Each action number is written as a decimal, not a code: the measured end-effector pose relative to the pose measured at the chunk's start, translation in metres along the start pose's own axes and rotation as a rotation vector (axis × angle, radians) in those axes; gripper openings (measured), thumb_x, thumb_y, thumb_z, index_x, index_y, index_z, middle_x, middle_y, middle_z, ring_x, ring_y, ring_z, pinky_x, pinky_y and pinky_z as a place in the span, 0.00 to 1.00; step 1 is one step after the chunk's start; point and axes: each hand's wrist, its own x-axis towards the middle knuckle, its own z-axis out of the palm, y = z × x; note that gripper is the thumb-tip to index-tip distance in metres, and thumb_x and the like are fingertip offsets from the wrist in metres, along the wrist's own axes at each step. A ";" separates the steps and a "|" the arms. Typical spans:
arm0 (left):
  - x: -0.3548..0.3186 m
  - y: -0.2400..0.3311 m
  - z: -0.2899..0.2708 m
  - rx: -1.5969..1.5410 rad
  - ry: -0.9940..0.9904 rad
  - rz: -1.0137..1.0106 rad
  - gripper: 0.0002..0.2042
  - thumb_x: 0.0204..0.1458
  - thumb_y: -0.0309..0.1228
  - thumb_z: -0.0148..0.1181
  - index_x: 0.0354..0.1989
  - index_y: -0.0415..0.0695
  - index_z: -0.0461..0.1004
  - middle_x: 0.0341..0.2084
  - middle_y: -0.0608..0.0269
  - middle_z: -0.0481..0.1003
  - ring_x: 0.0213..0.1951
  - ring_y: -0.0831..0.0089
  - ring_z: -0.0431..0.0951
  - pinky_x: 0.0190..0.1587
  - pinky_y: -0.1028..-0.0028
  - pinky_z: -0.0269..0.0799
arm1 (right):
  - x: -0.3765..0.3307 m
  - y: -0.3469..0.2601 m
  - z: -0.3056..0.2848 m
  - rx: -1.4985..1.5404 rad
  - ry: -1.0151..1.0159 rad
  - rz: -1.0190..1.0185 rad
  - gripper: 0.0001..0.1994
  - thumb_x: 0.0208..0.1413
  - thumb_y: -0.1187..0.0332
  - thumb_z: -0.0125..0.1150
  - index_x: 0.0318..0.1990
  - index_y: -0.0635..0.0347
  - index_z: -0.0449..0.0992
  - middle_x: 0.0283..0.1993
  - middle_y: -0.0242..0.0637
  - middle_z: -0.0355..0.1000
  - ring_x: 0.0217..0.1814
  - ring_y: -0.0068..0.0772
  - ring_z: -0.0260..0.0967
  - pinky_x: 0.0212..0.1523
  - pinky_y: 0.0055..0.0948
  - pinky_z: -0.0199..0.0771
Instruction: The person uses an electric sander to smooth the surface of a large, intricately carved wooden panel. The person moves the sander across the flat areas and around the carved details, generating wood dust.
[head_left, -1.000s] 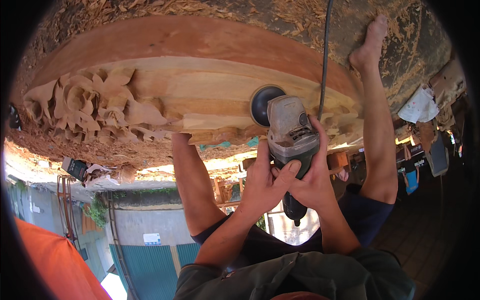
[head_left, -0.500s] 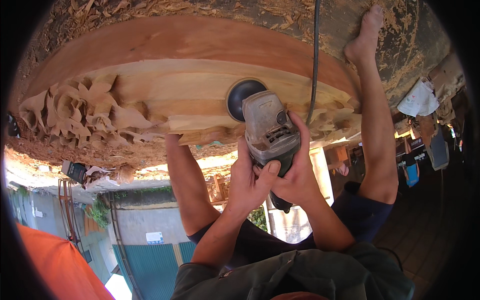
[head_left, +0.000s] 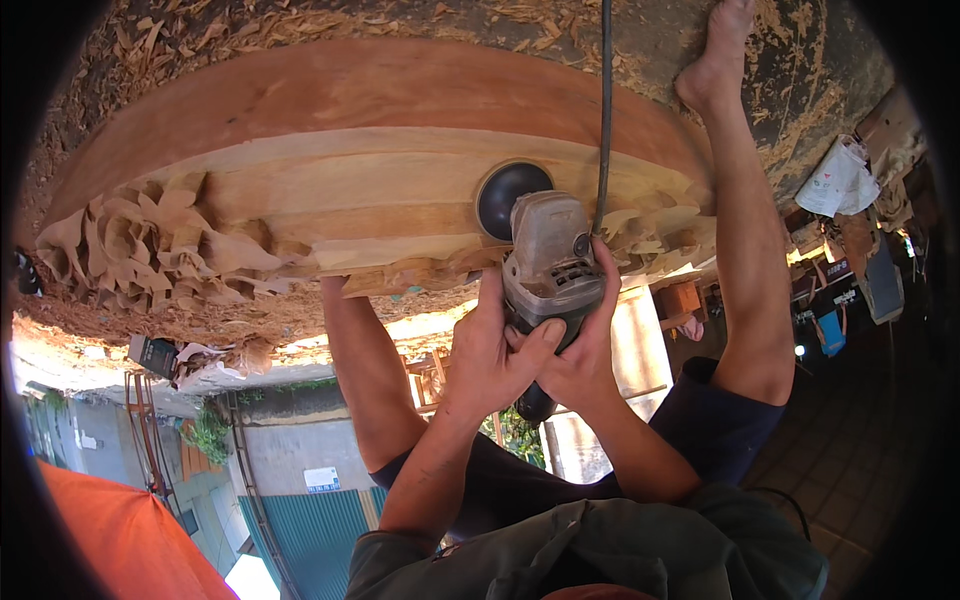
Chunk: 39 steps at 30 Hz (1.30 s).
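Note:
Both of my hands grip a dusty grey angle grinder (head_left: 555,260) fitted with a round black sanding pad (head_left: 512,200). My left hand (head_left: 485,355) closes around its body from the left, thumb laid across the front. From the right, my right hand (head_left: 592,345) wraps the same body. The pad lies over the pale, smoothed face of a long curved piece of wood (head_left: 350,185), right of its middle; whether it spins cannot be told. Carved petal-like shapes (head_left: 150,235) cover the wood's left end, and more carving (head_left: 650,235) shows at the right end.
A dark power cord (head_left: 605,110) runs from near the grinder across the wood. Wood shavings (head_left: 240,25) litter the ground. My bare legs (head_left: 750,250) straddle the work. A white bag (head_left: 838,178) lies at the right, and a dark box (head_left: 153,355) sits at the left.
The grinder and both hands have shifted to the right along the wood's pale face. The cord now hangs a little further left in view. My grip is unchanged.

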 end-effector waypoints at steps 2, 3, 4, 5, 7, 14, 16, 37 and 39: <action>0.004 0.002 -0.005 0.037 -0.030 -0.014 0.31 0.56 0.41 0.72 0.57 0.32 0.65 0.24 0.49 0.78 0.25 0.66 0.83 0.29 0.69 0.76 | 0.000 -0.001 0.006 0.060 0.035 0.011 0.59 0.53 0.76 0.76 0.80 0.57 0.32 0.70 0.51 0.62 0.71 0.40 0.66 0.70 0.39 0.66; 0.005 0.003 -0.007 0.056 -0.044 -0.022 0.31 0.56 0.42 0.72 0.56 0.32 0.65 0.23 0.49 0.78 0.24 0.64 0.83 0.28 0.69 0.75 | -0.001 -0.001 0.008 0.091 0.051 0.017 0.59 0.53 0.76 0.76 0.80 0.57 0.31 0.70 0.51 0.62 0.71 0.40 0.66 0.70 0.39 0.66; 0.007 0.003 -0.009 0.079 -0.051 -0.008 0.31 0.56 0.42 0.73 0.56 0.32 0.65 0.23 0.49 0.77 0.23 0.63 0.83 0.28 0.69 0.75 | -0.001 0.000 0.010 0.067 0.063 0.009 0.59 0.53 0.76 0.76 0.81 0.56 0.31 0.70 0.51 0.62 0.71 0.40 0.66 0.70 0.39 0.66; 0.009 0.003 -0.011 0.102 -0.057 0.006 0.31 0.55 0.42 0.73 0.55 0.32 0.65 0.22 0.49 0.77 0.23 0.63 0.83 0.28 0.68 0.75 | -0.001 0.001 0.012 0.042 0.074 0.001 0.59 0.53 0.76 0.76 0.81 0.56 0.31 0.70 0.51 0.62 0.71 0.40 0.66 0.70 0.39 0.66; 0.009 0.003 -0.014 0.117 -0.064 0.010 0.31 0.55 0.43 0.73 0.54 0.32 0.66 0.22 0.49 0.77 0.24 0.62 0.84 0.28 0.68 0.75 | -0.002 0.002 0.014 -0.019 0.086 -0.020 0.59 0.53 0.75 0.76 0.81 0.56 0.31 0.70 0.51 0.62 0.71 0.40 0.66 0.71 0.39 0.66; -0.001 0.000 -0.021 0.053 -0.018 -0.010 0.36 0.56 0.45 0.72 0.61 0.29 0.63 0.31 0.46 0.81 0.33 0.58 0.86 0.36 0.66 0.79 | -0.004 -0.004 0.023 0.034 0.039 0.002 0.58 0.54 0.73 0.77 0.80 0.57 0.33 0.69 0.51 0.64 0.71 0.41 0.66 0.70 0.40 0.66; -0.009 -0.001 -0.027 -0.057 0.063 -0.003 0.39 0.58 0.48 0.70 0.66 0.29 0.62 0.38 0.48 0.82 0.40 0.60 0.86 0.43 0.67 0.79 | -0.001 -0.005 0.032 0.038 -0.029 -0.021 0.57 0.54 0.71 0.76 0.80 0.57 0.34 0.68 0.53 0.64 0.70 0.43 0.67 0.69 0.41 0.67; -0.012 0.012 -0.055 -0.436 0.251 0.124 0.34 0.63 0.40 0.63 0.70 0.34 0.58 0.54 0.51 0.77 0.55 0.69 0.77 0.59 0.69 0.73 | 0.030 -0.034 0.067 -0.202 -0.325 -0.135 0.55 0.51 0.69 0.76 0.80 0.58 0.40 0.69 0.57 0.65 0.71 0.51 0.68 0.70 0.43 0.67; -0.013 0.016 -0.068 -0.472 0.273 0.152 0.36 0.65 0.44 0.62 0.73 0.34 0.56 0.57 0.51 0.76 0.58 0.67 0.75 0.63 0.68 0.70 | 0.039 -0.040 0.079 -0.262 -0.345 -0.174 0.55 0.51 0.68 0.76 0.80 0.58 0.41 0.68 0.57 0.66 0.70 0.52 0.69 0.70 0.43 0.67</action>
